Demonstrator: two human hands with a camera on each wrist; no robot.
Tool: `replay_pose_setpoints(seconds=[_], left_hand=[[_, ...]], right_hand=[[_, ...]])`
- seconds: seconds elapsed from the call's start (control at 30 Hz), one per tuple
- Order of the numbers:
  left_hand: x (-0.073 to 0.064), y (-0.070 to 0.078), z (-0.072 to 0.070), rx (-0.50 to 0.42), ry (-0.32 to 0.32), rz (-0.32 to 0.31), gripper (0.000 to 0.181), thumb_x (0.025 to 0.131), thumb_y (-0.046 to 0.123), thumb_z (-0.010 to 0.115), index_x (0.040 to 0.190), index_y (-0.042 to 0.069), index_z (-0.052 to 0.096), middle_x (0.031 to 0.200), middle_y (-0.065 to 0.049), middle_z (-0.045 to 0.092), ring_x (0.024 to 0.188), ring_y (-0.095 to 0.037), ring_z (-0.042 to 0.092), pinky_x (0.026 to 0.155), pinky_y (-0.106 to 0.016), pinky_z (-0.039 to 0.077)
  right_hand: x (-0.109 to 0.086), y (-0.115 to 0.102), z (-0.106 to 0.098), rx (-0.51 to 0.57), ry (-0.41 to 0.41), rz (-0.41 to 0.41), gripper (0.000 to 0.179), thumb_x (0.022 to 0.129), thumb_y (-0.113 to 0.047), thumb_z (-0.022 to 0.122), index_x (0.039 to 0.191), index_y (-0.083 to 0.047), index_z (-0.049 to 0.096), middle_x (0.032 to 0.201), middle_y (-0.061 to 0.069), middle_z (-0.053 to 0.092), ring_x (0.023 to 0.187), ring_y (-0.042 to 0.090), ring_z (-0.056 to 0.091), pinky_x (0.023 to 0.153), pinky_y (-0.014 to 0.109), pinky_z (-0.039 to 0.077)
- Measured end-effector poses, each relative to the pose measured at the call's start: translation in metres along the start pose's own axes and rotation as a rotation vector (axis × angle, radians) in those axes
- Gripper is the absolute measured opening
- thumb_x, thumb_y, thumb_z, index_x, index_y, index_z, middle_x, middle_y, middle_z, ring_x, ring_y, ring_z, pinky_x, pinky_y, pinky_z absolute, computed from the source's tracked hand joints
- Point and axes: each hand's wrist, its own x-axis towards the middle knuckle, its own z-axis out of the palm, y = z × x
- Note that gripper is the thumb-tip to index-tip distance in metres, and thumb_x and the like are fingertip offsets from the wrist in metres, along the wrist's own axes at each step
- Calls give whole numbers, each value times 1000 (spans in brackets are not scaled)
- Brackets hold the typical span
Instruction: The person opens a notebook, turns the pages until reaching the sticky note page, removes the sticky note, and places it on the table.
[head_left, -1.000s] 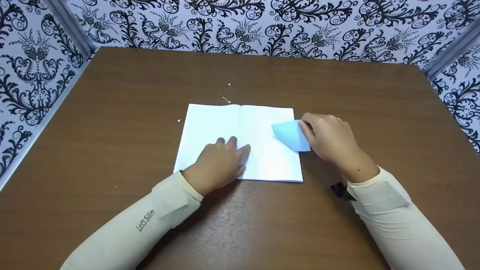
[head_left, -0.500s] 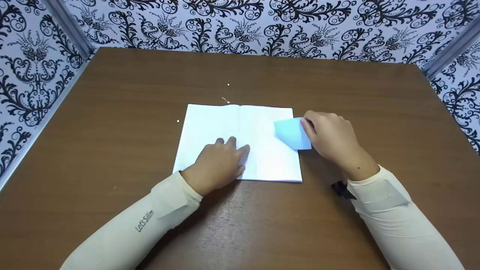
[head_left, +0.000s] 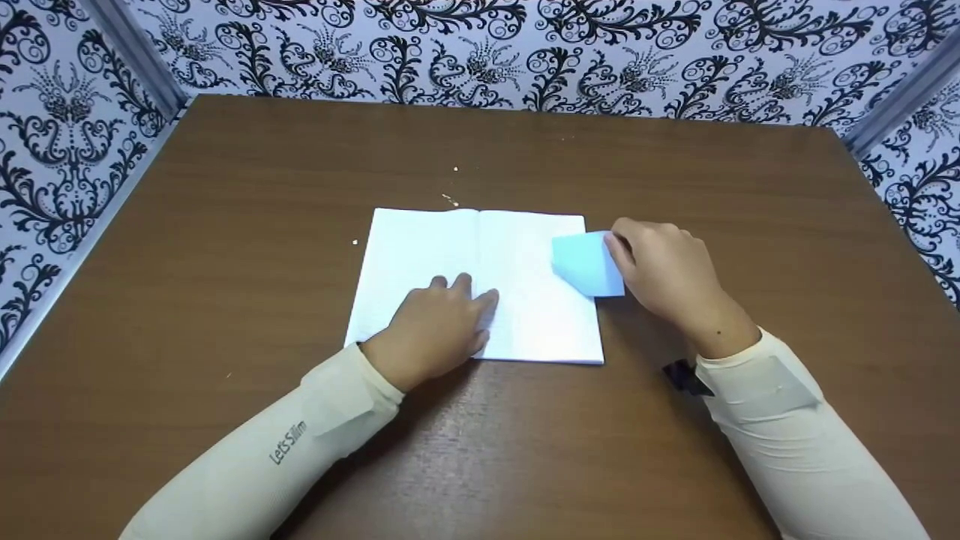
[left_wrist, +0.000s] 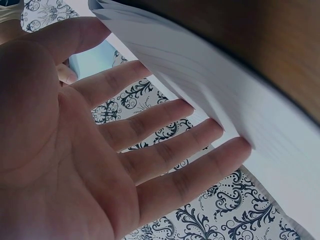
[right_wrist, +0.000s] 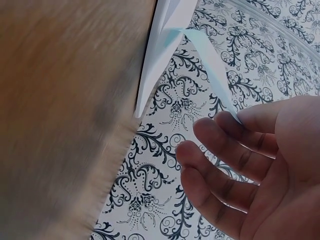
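An open notebook (head_left: 525, 315) with white pages lies on the brown table. My left hand (head_left: 442, 330) rests on it near the middle fold, and in the left wrist view its spread fingers (left_wrist: 175, 155) touch the page with their tips. My right hand (head_left: 667, 274) is at the notebook's right edge. Between thumb and index finger it pinches a light blue piece of paper (head_left: 585, 264), bent along a crease. In the right wrist view the blue paper (right_wrist: 210, 62) slants from the fingertips up to the notebook page; the other right fingers are loosely curled.
Small white crumbs (head_left: 450, 200) lie on the wooden table (head_left: 262, 172) behind and left of the notebook. Black-and-white patterned panels (head_left: 480, 52) stand at the back and both sides. A dark strap end (head_left: 686, 377) sticks out by the right sleeve.
My right hand has shifted slightly up and to the right with the blue paper, which now shows more of its face. The left hand has stayed in place on the notebook.
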Motion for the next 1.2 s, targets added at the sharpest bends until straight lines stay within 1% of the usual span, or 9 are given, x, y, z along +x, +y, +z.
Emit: replay_pose_setpoints(seconds=[0.17, 0.4, 0.57, 0.8, 1.03, 1.2], left_hand=[[0, 0, -1, -10, 1, -4, 40, 94, 34, 67, 126, 10, 64, 98, -18, 67, 79, -34, 68, 57, -45, 58], [0, 0, 0, -25, -3, -6, 35, 94, 32, 67, 121, 9, 63, 93, -17, 65, 75, -33, 67, 56, -44, 58], [0, -1, 1, -31, 3, -4, 36, 94, 31, 67, 121, 8, 63, 93, -18, 65, 75, -34, 67, 56, -44, 58], [-1, -1, 1, -29, 23, 6, 33, 94, 31, 67, 118, 8, 63, 92, -17, 65, 74, -33, 67, 54, -43, 58], [0, 0, 1, -33, 3, -1, 36, 95, 32, 66, 122, 8, 63, 95, -18, 66, 76, -34, 67, 56, -45, 58], [0, 0, 1, -28, 12, 1, 36, 94, 31, 66, 121, 8, 63, 95, -18, 66, 76, -34, 68, 57, -44, 58]], right_hand=[[0, 1, 0, 6, 10, -4, 28, 103, -23, 52, 108, -2, 70, 98, 17, 75, 77, 32, 66, 66, 53, 52], [1, 3, -1, 3, 44, -16, 26, 103, -23, 52, 102, -3, 69, 90, 15, 73, 70, 31, 62, 61, 51, 48], [1, 3, -3, 9, 49, -11, 27, 103, -23, 52, 103, -2, 70, 88, 15, 73, 70, 29, 61, 61, 49, 48], [1, 5, -4, 15, 57, 1, 28, 103, -24, 52, 105, -2, 69, 93, 16, 74, 75, 32, 65, 65, 52, 50], [1, 5, -7, 29, 61, 9, 28, 103, -23, 52, 107, -2, 69, 95, 17, 74, 77, 31, 65, 67, 51, 50], [1, 6, -8, 33, 75, 8, 27, 103, -24, 51, 104, -2, 68, 89, 16, 73, 74, 31, 63, 65, 51, 49]])
